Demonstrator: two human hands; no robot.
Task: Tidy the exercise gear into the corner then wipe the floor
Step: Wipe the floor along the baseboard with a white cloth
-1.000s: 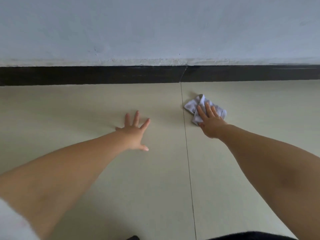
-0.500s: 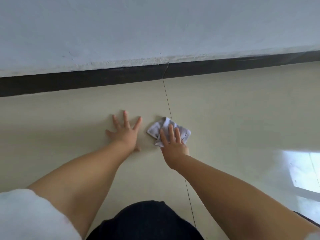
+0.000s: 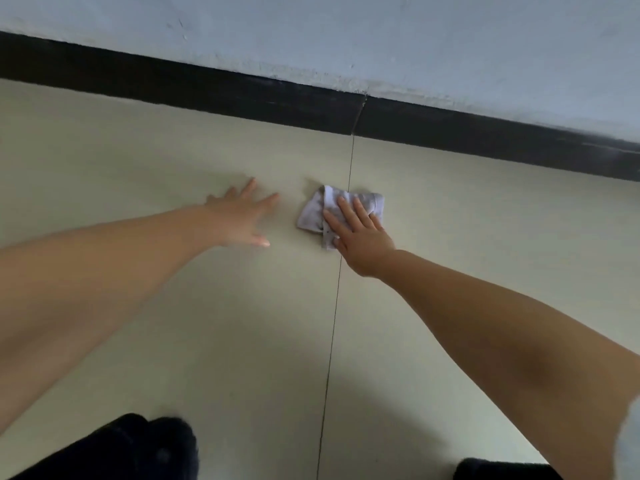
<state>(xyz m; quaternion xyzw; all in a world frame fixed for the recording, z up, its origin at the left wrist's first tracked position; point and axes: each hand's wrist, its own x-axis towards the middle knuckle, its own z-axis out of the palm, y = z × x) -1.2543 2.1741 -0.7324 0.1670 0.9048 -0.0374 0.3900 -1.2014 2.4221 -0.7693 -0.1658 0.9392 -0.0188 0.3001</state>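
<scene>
A small folded pale grey cloth (image 3: 313,213) lies on the cream tiled floor (image 3: 173,161), across a thin tile joint. My right hand (image 3: 360,233) presses flat on the cloth's right half, fingers spread toward the wall. My left hand (image 3: 242,216) rests palm down on the bare floor just left of the cloth, fingers apart, holding nothing. No exercise gear is in view.
A black skirting board (image 3: 242,95) runs along the foot of a pale blue-white wall (image 3: 381,39) a short way beyond my hands. My dark-clothed knees (image 3: 138,448) show at the bottom edge. The tile joint (image 3: 332,334) runs from the skirting toward me.
The cloth under my right hand slid left toward my left hand, then stayed beside it. My head view swung, so the skirting now slopes down to the right.
</scene>
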